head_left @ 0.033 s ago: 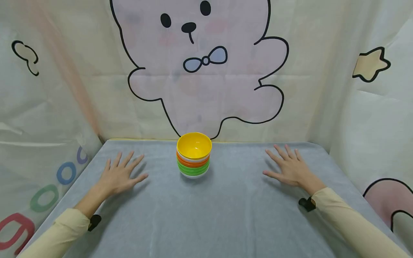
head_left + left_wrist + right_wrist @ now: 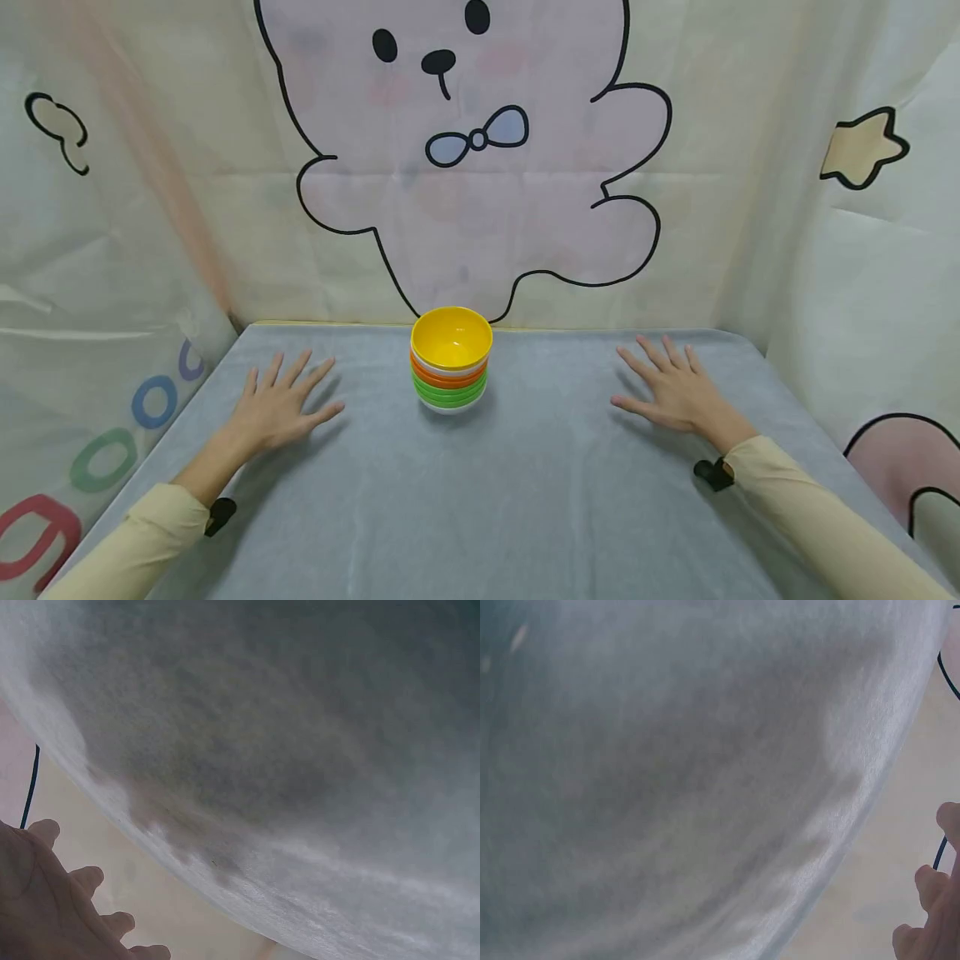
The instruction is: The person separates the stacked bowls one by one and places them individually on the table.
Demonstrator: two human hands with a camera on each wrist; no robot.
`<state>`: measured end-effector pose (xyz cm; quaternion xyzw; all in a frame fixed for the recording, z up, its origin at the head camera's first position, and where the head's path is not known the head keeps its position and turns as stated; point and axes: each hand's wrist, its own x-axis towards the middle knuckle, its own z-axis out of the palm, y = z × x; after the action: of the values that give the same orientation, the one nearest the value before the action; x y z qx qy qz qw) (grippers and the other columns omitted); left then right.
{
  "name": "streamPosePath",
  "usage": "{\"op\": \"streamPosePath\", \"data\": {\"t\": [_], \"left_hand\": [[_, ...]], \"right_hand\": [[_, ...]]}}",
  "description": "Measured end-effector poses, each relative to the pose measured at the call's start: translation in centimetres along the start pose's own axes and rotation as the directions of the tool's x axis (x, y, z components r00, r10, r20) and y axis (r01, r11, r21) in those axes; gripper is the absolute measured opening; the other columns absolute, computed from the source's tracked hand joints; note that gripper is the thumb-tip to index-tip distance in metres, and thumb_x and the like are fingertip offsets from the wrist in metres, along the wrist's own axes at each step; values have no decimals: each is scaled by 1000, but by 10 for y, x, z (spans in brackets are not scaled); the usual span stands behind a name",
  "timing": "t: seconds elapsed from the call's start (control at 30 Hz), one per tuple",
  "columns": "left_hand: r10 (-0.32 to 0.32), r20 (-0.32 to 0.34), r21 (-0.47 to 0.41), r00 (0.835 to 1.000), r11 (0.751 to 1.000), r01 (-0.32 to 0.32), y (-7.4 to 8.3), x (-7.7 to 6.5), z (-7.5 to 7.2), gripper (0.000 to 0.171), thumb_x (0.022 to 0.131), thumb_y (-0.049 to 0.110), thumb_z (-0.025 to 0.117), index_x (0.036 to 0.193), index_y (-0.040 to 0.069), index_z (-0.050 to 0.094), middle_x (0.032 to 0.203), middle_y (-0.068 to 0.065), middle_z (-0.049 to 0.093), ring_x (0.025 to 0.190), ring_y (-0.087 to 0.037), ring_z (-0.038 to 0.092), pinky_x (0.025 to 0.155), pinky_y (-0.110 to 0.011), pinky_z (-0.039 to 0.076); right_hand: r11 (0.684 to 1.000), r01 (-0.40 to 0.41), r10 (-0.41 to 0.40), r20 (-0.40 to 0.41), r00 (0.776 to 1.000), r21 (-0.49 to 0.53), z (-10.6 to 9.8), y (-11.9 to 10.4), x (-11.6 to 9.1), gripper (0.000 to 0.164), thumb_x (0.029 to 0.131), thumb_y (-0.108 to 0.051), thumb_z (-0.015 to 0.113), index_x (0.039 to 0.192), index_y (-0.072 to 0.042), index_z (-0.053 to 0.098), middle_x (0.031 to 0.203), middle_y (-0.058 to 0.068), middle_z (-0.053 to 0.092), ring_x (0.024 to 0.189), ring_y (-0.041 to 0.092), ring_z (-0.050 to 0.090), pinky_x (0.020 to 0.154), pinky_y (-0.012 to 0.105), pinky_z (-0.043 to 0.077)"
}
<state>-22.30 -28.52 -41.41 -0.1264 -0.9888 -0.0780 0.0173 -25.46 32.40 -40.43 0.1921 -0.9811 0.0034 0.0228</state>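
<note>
A stack of nested bowls (image 2: pixel 450 367) stands upright near the back edge of the table. The yellow bowl (image 2: pixel 452 339) on top faces up, showing its inside; below it come white, orange and green rims, with white at the base. To the left of the stack, my left hand (image 2: pixel 276 412) is spread palm down, apart from the bowls and holding nothing. My right hand (image 2: pixel 675 396) is spread likewise on the right side, farther from the stack. Shadows lie beneath both hands. Each wrist view shows part of its hand, fingers (image 2: pixel 88 879) and fingers (image 2: pixel 932 885), over the cloth.
A grey-blue cloth covers the table (image 2: pixel 465 508). Behind it hangs a pale curtain (image 2: pixel 247 192) with a cartoon bear, and similar printed sheets stand at both sides. A dark wrist device (image 2: pixel 220 517) sits on the left wrist, another dark device (image 2: pixel 713 475) on the right.
</note>
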Motion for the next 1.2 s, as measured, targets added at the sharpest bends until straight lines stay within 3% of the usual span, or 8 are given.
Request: {"op": "streamPosePath", "data": {"t": [0.2,0.37,0.43,0.53,0.7,0.83,1.03,1.2], "left_hand": [[4,-15,-13,1000,1000,-4,-1,0,-7,86,96,72,46,161,19,31,163,-24,21,144,-58,9,106,-80,6],[84,-92,-187,992,977,-100,-8,-1,-14,71,101,49,59,155,6,40,151,-26,43,133,-54,40,102,-72,32],[107,-105,-325,989,936,-136,-12,-3,-16,61,102,35,64,150,3,45,143,-26,52,125,-50,52,99,-66,42],[110,-92,-524,990,840,-141,-13,-6,-18,51,102,25,66,145,4,50,138,-22,57,119,-45,59,95,-57,51],[99,-85,-677,991,725,-131,-6,-7,-20,50,102,28,65,146,10,50,139,-14,59,120,-34,61,91,-34,54],[85,-85,-744,993,657,-120,5,-2,-21,49,103,26,65,147,13,50,140,-11,59,120,-29,61,91,-26,51],[96,-94,-847,991,516,-130,25,14,-19,54,101,22,68,149,11,47,143,-10,56,128,-39,55,95,-27,51],[119,-92,-876,989,463,-137,40,26,-13,58,100,19,69,152,11,43,148,-13,50,131,-41,51,99,-33,50]], "right_hand": [[998,2,-3,10,1000,55,-1,2,3,91,94,-75,47,162,-16,29,165,21,15,146,55,9,112,73,4],[951,19,-12,-25,1000,309,-3,8,0,83,98,-61,58,161,-14,31,162,21,25,144,50,24,111,72,18],[896,39,-17,-54,998,443,-2,11,-3,76,99,-52,63,158,-11,36,158,20,35,139,46,38,109,68,29],[791,74,-9,-109,994,607,2,14,-7,62,100,-37,67,151,-8,46,148,18,49,125,38,56,101,53,47],[659,155,6,-211,977,736,8,17,-10,45,101,-17,68,141,-1,56,136,22,59,113,19,66,87,21,54],[617,162,22,-222,975,770,12,14,-9,43,101,-18,68,139,-1,58,135,23,60,109,8,66,87,17,52],[541,173,14,-214,977,823,14,0,-2,45,100,-15,68,140,2,56,136,26,57,114,26,66,89,21,53],[509,201,3,-236,972,837,16,-12,10,46,99,-13,70,140,2,56,136,24,58,116,32,64,89,22,53]]}}
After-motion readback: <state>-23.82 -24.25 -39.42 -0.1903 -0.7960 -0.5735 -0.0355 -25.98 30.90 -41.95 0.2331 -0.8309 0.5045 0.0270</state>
